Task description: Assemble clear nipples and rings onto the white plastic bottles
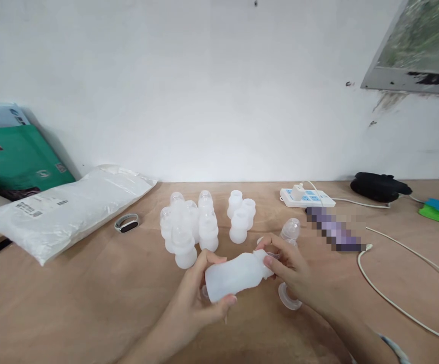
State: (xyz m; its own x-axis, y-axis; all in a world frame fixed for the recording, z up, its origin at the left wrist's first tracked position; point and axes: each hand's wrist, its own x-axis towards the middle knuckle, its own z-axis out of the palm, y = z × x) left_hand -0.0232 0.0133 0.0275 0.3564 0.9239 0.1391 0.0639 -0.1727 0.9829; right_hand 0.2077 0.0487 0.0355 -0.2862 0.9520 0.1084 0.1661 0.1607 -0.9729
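Note:
A frosted white baby bottle [234, 277] lies tilted sideways between my hands, a little above the table. My left hand [192, 293] is closed around its base, thumb below and fingers above. At the neck end, my right hand [290, 263] pinches the bottle with thumb and fingers; part of the neck is hidden by them. Just beyond my right hand stands a clear domed cap [291, 230]. A clear ring [290, 297] lies on the table below that hand. Several capped bottles [183, 247] stand in a group behind my left hand, and uncapped bottles [239, 227] stand behind the held one.
On the wooden table [90, 308] a white plastic package [79, 202] and a wristband [126, 223] lie to the left. Along the right are a power strip [318, 199], a blurred phone-like object [335, 230], a white cable [390, 298] and a black pouch [379, 187].

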